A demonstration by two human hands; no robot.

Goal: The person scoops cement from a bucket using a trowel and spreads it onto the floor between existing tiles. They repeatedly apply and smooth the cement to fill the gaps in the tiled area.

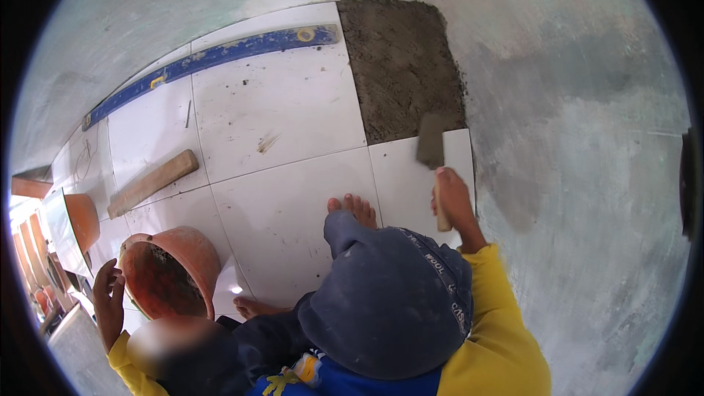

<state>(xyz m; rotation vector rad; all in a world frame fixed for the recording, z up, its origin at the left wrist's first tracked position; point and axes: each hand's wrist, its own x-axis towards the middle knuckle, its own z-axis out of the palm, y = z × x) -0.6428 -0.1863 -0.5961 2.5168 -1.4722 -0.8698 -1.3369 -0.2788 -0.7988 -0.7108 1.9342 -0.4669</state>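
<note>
The right hand [453, 202] is at about 3 o'clock from the middle of the picture, and its fingers are wrapped tight around the wooden handle of a trowel [431, 143]. The flat grey blade of the trowel points up toward 12 o'clock and lies on the top edge of a white floor tile [279, 103], right where the tile meets a dark square patch of wet mortar [402, 66]. The left hand [108, 301] is down at 8 o'clock with its fingers spread open, just beside the rim of an orange bucket [170, 270]. The bucket is tipped on its side on the tiles, and inside it there is a smear of dark grey stuff that looks like mortar. Another orange bucket [82, 218] sits at 9 o'clock by the edge, and I cannot tell what is in it. A long blue level [213, 55] lies across the tiles at 11 o'clock. A wooden block [152, 183] lies on the tiles at 9 o'clock, well apart from the trowel. Bare toes [353, 207] show near the middle, just left of the right hand. Grey bare floor [587, 176] fills the 3 o'clock side.
</note>
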